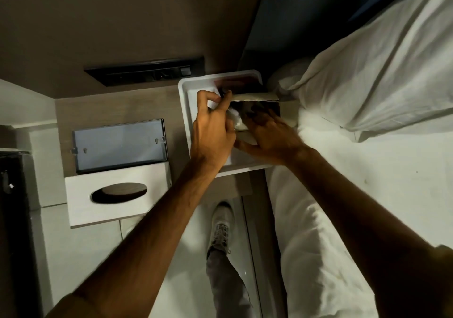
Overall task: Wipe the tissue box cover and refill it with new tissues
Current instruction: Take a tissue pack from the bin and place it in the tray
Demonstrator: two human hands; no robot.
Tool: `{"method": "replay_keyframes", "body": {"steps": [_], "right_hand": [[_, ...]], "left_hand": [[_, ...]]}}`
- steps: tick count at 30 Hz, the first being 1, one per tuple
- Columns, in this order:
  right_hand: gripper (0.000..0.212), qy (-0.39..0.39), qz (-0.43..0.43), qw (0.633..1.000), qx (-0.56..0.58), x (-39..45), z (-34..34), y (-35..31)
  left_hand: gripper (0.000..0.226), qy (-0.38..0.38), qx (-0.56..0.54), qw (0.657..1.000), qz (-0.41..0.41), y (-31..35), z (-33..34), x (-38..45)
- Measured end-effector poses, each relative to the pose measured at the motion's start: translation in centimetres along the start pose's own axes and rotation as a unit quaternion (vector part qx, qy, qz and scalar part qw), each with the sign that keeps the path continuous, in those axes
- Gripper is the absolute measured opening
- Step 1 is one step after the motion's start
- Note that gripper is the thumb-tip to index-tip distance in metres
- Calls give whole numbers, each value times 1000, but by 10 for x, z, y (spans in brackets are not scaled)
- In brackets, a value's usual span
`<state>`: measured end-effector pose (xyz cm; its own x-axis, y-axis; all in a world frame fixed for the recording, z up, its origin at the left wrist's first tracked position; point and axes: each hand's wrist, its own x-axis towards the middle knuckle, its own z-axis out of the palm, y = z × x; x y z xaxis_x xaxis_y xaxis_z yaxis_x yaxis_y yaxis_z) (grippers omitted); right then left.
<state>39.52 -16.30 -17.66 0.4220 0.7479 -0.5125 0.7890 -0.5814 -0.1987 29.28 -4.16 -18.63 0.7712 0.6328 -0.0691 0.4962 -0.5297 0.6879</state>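
Both hands are in the white tray (184,111): left hand (212,131) pinching white tissues (235,119), right hand (269,136) spread flat on the cardboard box (257,99), tissue box cover (117,192) sitting apart on the counter (63,111).

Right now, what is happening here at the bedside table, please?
A person stands beside a bed and works with both bare hands over a white tray on the bedside table. The left hand pinches something white, and the right hand reaches into an opened cardboard tissue pack. The white tissue box cover lies apart to the left, its oval slot showing nothing white inside. Its clear bottom panel lies just behind it.
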Motion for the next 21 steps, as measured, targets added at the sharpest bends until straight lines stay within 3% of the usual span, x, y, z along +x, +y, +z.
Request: {"method": "replay_keyframes", "body": {"steps": [4, 10, 19, 21], "right_hand": [[47, 99, -27, 994, -41, -23, 3, 1], [48, 151, -55, 987, -12, -72, -9, 1], [32, 86, 43, 989, 113, -137, -37, 12], [30, 72, 42, 986, 146, -140, -37, 8]], "left_hand": [[50, 8, -14, 1000, -7, 1, 6, -6], [62, -13, -67, 997, -34, -20, 32, -33], [74, -151, -98, 976, -119, -42, 57, -58], [64, -113, -155, 969, -153, -46, 49, -74]]}}
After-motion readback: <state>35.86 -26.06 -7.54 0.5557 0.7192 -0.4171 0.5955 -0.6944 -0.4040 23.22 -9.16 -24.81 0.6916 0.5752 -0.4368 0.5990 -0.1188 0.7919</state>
